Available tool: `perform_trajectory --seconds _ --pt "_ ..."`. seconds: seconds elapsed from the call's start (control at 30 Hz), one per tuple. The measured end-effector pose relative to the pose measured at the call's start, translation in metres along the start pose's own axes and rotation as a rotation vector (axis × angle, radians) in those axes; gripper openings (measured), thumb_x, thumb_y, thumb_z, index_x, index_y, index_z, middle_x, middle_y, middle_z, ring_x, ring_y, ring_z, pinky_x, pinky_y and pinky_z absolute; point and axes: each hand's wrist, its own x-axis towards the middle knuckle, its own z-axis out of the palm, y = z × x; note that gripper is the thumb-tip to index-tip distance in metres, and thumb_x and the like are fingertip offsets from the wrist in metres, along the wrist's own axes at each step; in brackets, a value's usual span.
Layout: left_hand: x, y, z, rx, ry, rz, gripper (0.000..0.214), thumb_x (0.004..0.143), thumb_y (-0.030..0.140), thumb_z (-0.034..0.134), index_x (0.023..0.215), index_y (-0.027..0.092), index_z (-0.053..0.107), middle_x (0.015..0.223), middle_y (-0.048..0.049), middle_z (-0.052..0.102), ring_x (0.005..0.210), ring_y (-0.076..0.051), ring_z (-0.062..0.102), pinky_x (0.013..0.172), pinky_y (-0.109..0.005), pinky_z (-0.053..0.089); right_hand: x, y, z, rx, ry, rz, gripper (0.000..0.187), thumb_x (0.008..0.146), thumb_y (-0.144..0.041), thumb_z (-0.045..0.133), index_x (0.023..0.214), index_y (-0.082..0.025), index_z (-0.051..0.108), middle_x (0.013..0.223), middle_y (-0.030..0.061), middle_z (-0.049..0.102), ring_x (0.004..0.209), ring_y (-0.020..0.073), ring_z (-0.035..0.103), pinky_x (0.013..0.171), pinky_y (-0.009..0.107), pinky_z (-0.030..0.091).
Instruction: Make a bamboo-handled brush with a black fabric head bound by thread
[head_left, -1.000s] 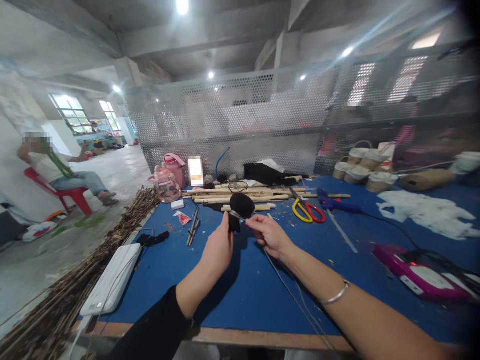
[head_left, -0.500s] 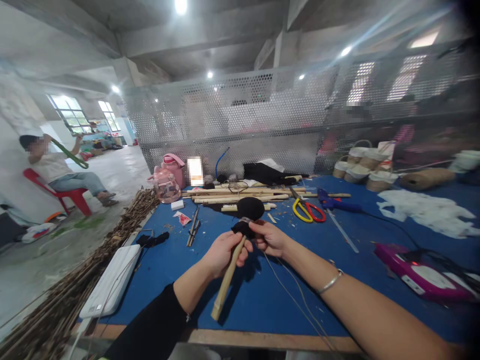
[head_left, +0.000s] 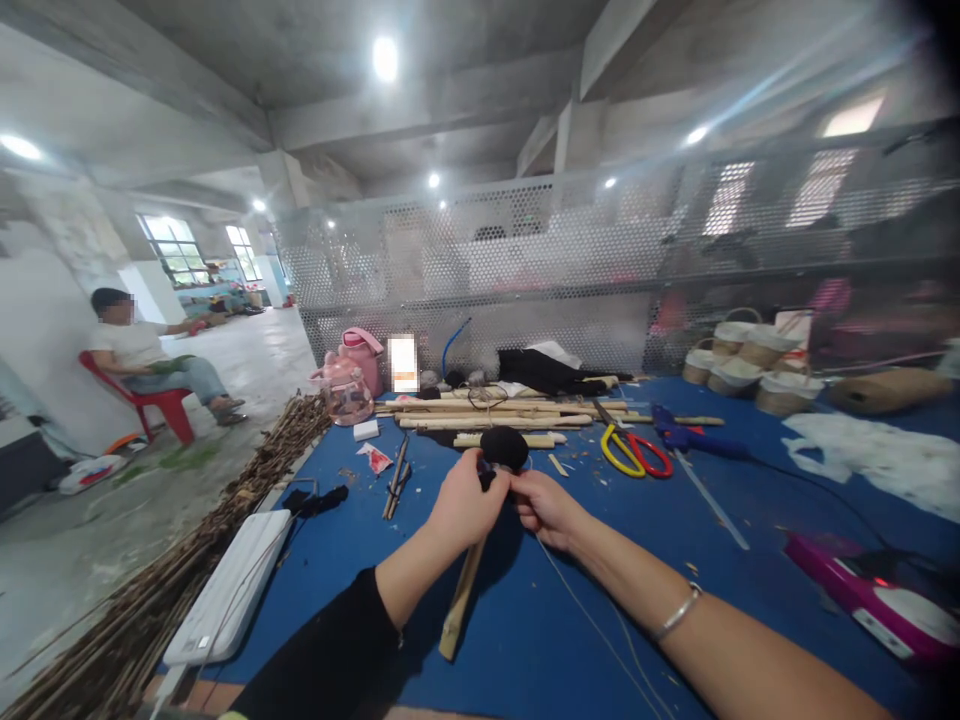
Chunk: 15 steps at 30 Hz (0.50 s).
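A pale bamboo stick (head_left: 463, 600) slants up from near the table's front edge, with a round black fabric-covered head (head_left: 504, 450) at its upper end. My left hand (head_left: 466, 508) is closed around the black cloth just under the round head, covering the top of the stick. Close beside it, my right hand (head_left: 551, 508) pinches a thin cord (head_left: 574, 578) against the neck of the head. The cord trails down to the right toward the front edge. The fingertips of both hands nearly meet, and the cord's path between them is partly hidden.
Yellow-and-red scissors (head_left: 636, 452), a blue glue gun (head_left: 694, 435) and bamboo sticks (head_left: 495, 422) lie beyond my hands. A white power bank (head_left: 229, 590) is at left, a magenta device (head_left: 862, 595) at right. Dry twigs (head_left: 247, 490) flank the table; a person (head_left: 139, 345) sits beyond.
My left hand has moved up from the stick's top to the black cloth under the head. My right hand stays close to the neck. The seated person has lowered a green strip.
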Motion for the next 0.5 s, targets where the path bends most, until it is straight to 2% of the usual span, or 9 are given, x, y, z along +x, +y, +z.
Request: perform_trajectory --seconds 0.1,0.17,0.27,0.4,0.5 --pt "-0.007 0.001 0.008 0.103 -0.118 0.019 0.036 0.079 0.025 0.051 0.113 0.016 0.053 0.100 -0.0127 0.066 0.092 -0.025 0.061 0.081 -0.034 0.044 -0.002 -0.001 0.004 0.003 0.044 0.003 0.039 0.058 -0.040 0.074 0.065 -0.018 0.043 0.038 -0.0130 0.027 0.033 0.0006 0.013 0.033 0.016 0.005" --pt "-0.014 -0.001 0.011 0.090 -0.131 0.036 0.041 0.078 0.020 0.051 0.118 0.016 0.049 0.108 -0.0137 0.064 0.098 -0.025 0.060 0.084 -0.034 0.043 -0.004 -0.002 0.008 -0.004 0.077 -0.008 0.040 0.057 -0.041 0.075 0.063 -0.018 0.043 0.036 -0.0131 0.026 0.033 0.0006 0.012 0.033 0.017 0.005" --pt "-0.020 -0.004 0.010 0.022 -0.098 0.042 0.043 0.079 0.017 0.048 0.121 0.014 0.046 0.111 -0.0148 0.062 0.099 -0.023 0.059 0.084 -0.032 0.043 -0.008 -0.006 0.013 -0.037 0.072 -0.062 0.043 0.057 -0.047 0.075 0.064 -0.018 0.044 0.036 -0.0134 0.024 0.032 0.0009 0.012 0.034 0.018 0.004" --pt "-0.021 -0.002 -0.003 -0.023 -0.020 0.083 0.036 0.084 0.018 0.042 0.119 0.015 0.049 0.105 -0.0124 0.065 0.090 -0.020 0.060 0.079 -0.029 0.043 -0.015 -0.014 0.015 -0.106 -0.046 -0.202 0.045 0.056 -0.052 0.075 0.073 -0.016 0.052 0.039 -0.0118 0.031 0.032 0.0018 0.017 0.034 0.020 0.006" --pt "-0.019 -0.003 -0.012 0.012 0.014 0.063 0.033 0.083 0.020 0.043 0.114 0.016 0.053 0.092 -0.0094 0.066 0.079 -0.019 0.059 0.073 -0.027 0.042 -0.020 -0.019 0.013 -0.132 -0.012 -0.235 0.045 0.054 -0.051 0.077 0.069 -0.016 0.052 0.041 -0.0110 0.033 0.034 0.0015 0.020 0.034 0.019 0.008"
